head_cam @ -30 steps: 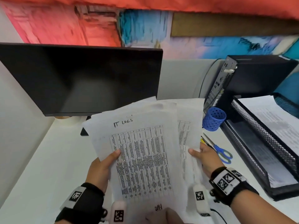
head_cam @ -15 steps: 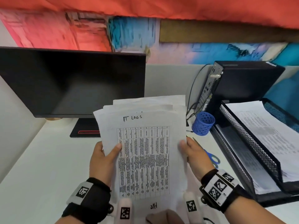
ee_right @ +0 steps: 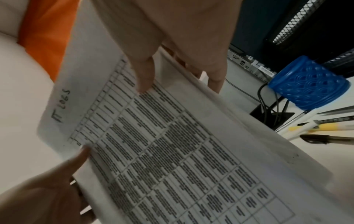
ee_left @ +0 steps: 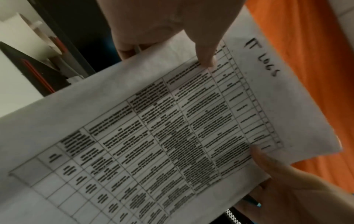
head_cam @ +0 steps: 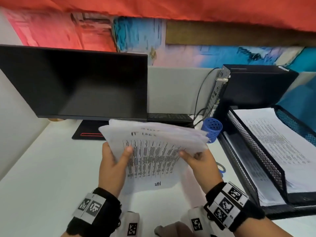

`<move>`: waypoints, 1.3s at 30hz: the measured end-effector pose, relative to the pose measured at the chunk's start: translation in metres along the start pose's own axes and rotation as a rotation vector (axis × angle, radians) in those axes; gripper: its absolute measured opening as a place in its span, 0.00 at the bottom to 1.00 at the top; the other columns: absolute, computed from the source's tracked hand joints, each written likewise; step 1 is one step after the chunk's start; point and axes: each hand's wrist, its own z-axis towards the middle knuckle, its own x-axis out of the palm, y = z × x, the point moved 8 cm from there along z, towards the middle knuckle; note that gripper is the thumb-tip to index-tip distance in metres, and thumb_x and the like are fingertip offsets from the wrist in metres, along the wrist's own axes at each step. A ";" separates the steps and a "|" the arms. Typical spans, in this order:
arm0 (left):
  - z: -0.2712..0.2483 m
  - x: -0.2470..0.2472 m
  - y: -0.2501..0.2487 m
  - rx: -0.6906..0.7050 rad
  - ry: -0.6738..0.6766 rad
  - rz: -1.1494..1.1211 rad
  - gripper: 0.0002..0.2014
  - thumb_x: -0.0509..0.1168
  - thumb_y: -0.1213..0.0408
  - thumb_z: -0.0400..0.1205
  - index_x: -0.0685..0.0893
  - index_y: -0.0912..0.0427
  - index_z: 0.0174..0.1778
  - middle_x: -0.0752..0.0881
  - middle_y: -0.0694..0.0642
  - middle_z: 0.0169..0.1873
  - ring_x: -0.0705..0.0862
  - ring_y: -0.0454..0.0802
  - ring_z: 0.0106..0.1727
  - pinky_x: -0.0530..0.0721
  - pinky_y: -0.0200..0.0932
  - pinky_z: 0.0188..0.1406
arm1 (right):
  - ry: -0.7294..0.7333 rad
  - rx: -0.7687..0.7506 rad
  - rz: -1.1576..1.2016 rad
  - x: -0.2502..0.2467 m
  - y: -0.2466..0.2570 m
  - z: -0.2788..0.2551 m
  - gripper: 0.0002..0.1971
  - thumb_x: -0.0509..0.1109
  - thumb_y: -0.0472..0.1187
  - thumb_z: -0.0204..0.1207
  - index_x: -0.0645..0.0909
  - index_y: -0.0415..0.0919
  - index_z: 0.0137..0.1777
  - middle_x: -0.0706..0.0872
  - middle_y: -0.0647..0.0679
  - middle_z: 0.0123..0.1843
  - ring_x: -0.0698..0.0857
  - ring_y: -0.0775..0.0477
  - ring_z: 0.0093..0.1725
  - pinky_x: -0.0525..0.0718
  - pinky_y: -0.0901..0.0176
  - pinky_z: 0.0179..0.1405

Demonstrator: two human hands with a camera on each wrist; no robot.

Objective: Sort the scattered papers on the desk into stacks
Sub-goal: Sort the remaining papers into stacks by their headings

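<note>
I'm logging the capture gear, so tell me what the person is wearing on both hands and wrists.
Both hands, left hand and right hand, are bare. Each wrist carries a black band bearing white tags printed with black square-pattern markers. White cylinders with similar markers sit under the wrists.

Left hand (head_cam: 112,165) raised in front of the body, thumb laid flat on top, the other fingers curled out of sight beneath. Right hand (head_cam: 201,162) level with it, thumb on top, fingers underneath. Both wrists carry black bands with square markers.
</note>
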 end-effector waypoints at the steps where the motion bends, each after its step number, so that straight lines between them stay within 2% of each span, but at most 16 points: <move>1: -0.002 0.000 0.004 -0.008 0.000 -0.001 0.15 0.66 0.62 0.80 0.73 0.48 0.60 0.85 0.40 0.52 0.84 0.25 0.48 0.81 0.28 0.45 | 0.001 -0.016 -0.028 0.001 0.002 0.001 0.18 0.74 0.32 0.72 0.80 0.41 0.62 0.88 0.49 0.58 0.85 0.60 0.57 0.81 0.70 0.55; 4: -0.008 0.002 0.007 -0.017 -0.012 0.020 0.15 0.64 0.65 0.83 0.72 0.47 0.63 0.84 0.39 0.53 0.83 0.24 0.49 0.81 0.34 0.48 | -0.004 -0.021 -0.049 0.005 0.007 0.003 0.14 0.69 0.38 0.78 0.80 0.47 0.63 0.88 0.54 0.57 0.85 0.59 0.58 0.81 0.58 0.61; 8: -0.015 0.009 -0.014 0.082 -0.033 0.054 0.15 0.57 0.69 0.86 0.70 0.39 0.56 0.80 0.35 0.51 0.79 0.18 0.48 0.76 0.19 0.41 | -0.092 -0.087 -0.006 0.011 0.029 0.000 0.15 0.62 0.37 0.82 0.75 0.59 0.61 0.86 0.63 0.54 0.83 0.71 0.55 0.79 0.76 0.53; 9: -0.016 0.011 -0.018 0.112 -0.038 0.048 0.16 0.56 0.70 0.86 0.70 0.39 0.58 0.80 0.35 0.52 0.79 0.18 0.50 0.76 0.17 0.42 | -0.115 -0.115 -0.011 0.012 0.034 0.000 0.16 0.61 0.37 0.83 0.73 0.60 0.62 0.85 0.64 0.55 0.83 0.70 0.56 0.79 0.75 0.55; 13: -0.013 0.015 -0.016 0.125 -0.009 0.019 0.15 0.58 0.66 0.84 0.68 0.43 0.62 0.80 0.39 0.55 0.80 0.23 0.55 0.80 0.24 0.52 | -0.076 -0.103 -0.108 0.022 0.042 0.000 0.17 0.63 0.41 0.81 0.67 0.69 0.55 0.81 0.67 0.53 0.80 0.69 0.54 0.81 0.54 0.61; 15: -0.010 0.016 -0.011 0.123 0.007 0.060 0.17 0.62 0.65 0.83 0.68 0.39 0.60 0.77 0.39 0.57 0.78 0.26 0.58 0.78 0.24 0.54 | -0.098 -0.090 -0.143 0.020 0.041 0.004 0.19 0.67 0.40 0.79 0.66 0.65 0.60 0.80 0.66 0.54 0.80 0.68 0.54 0.81 0.48 0.63; 18: -0.002 0.010 0.002 0.100 0.008 0.102 0.20 0.67 0.67 0.80 0.70 0.49 0.65 0.76 0.42 0.58 0.77 0.25 0.58 0.75 0.17 0.49 | -0.174 -0.177 -0.135 0.011 0.050 0.011 0.31 0.68 0.36 0.78 0.61 0.63 0.72 0.77 0.57 0.65 0.80 0.56 0.63 0.79 0.44 0.67; 20: 0.004 0.008 0.015 0.052 0.035 0.102 0.24 0.69 0.63 0.78 0.69 0.52 0.69 0.78 0.49 0.63 0.79 0.35 0.62 0.78 0.20 0.49 | -0.208 -0.288 -0.150 0.006 0.062 0.013 0.38 0.68 0.34 0.77 0.55 0.70 0.75 0.74 0.59 0.64 0.79 0.58 0.64 0.79 0.48 0.66; 22: 0.008 0.007 0.025 0.011 0.069 0.105 0.28 0.69 0.58 0.76 0.68 0.51 0.71 0.78 0.52 0.66 0.79 0.41 0.64 0.79 0.22 0.50 | -0.193 -0.426 -0.248 0.008 0.079 0.015 0.40 0.66 0.34 0.79 0.53 0.75 0.75 0.74 0.52 0.61 0.78 0.56 0.62 0.79 0.53 0.64; 24: 0.012 0.008 0.031 -0.025 0.090 0.081 0.27 0.69 0.61 0.78 0.67 0.49 0.71 0.79 0.52 0.65 0.79 0.35 0.62 0.78 0.20 0.48 | -0.138 -0.505 -0.417 0.016 0.087 0.020 0.32 0.65 0.36 0.80 0.61 0.68 0.76 0.74 0.48 0.59 0.74 0.65 0.59 0.71 0.74 0.64; 26: 0.016 0.008 0.039 -0.068 0.101 0.037 0.26 0.68 0.66 0.80 0.67 0.46 0.70 0.81 0.51 0.63 0.80 0.32 0.59 0.79 0.25 0.51 | -0.098 -0.499 -0.530 0.021 0.084 0.028 0.22 0.63 0.38 0.81 0.73 0.58 0.72 0.74 0.47 0.58 0.70 0.73 0.56 0.62 0.86 0.59; 29: 0.026 0.003 0.046 -0.110 0.104 -0.011 0.20 0.68 0.64 0.80 0.73 0.36 0.60 0.83 0.49 0.60 0.81 0.42 0.62 0.80 0.47 0.62 | -0.110 -0.435 -0.535 0.021 0.082 0.035 0.14 0.59 0.35 0.83 0.79 0.50 0.61 0.75 0.50 0.55 0.70 0.78 0.54 0.64 0.87 0.55; 32: 0.034 -0.002 0.046 -0.087 0.108 0.090 0.08 0.68 0.55 0.79 0.83 0.37 0.50 0.87 0.48 0.54 0.84 0.48 0.60 0.79 0.47 0.59 | -0.106 -0.417 -0.451 0.020 0.084 0.033 0.11 0.57 0.34 0.83 0.76 0.51 0.54 0.78 0.55 0.51 0.76 0.67 0.52 0.73 0.74 0.53; 35: 0.039 -0.011 0.059 -0.159 0.058 0.047 0.05 0.67 0.59 0.82 0.85 0.43 0.49 0.89 0.44 0.48 0.86 0.49 0.58 0.80 0.54 0.63 | -0.109 -0.339 -0.244 0.016 0.078 0.032 0.11 0.62 0.37 0.81 0.72 0.53 0.59 0.79 0.62 0.45 0.81 0.59 0.45 0.80 0.64 0.47; 37: 0.040 -0.014 0.062 -0.171 0.050 0.006 0.09 0.66 0.56 0.82 0.85 0.43 0.56 0.90 0.46 0.53 0.85 0.47 0.60 0.78 0.57 0.67 | -0.109 -0.265 -0.105 0.013 0.065 0.032 0.15 0.63 0.34 0.81 0.70 0.53 0.61 0.79 0.62 0.39 0.81 0.64 0.39 0.79 0.71 0.42; 39: 0.037 -0.015 0.058 -0.169 0.038 -0.062 0.13 0.65 0.55 0.81 0.83 0.45 0.62 0.89 0.46 0.57 0.84 0.46 0.62 0.77 0.57 0.68 | -0.071 -0.136 -0.112 0.017 0.042 0.028 0.15 0.60 0.33 0.82 0.70 0.55 0.59 0.80 0.58 0.41 0.81 0.71 0.36 0.76 0.80 0.37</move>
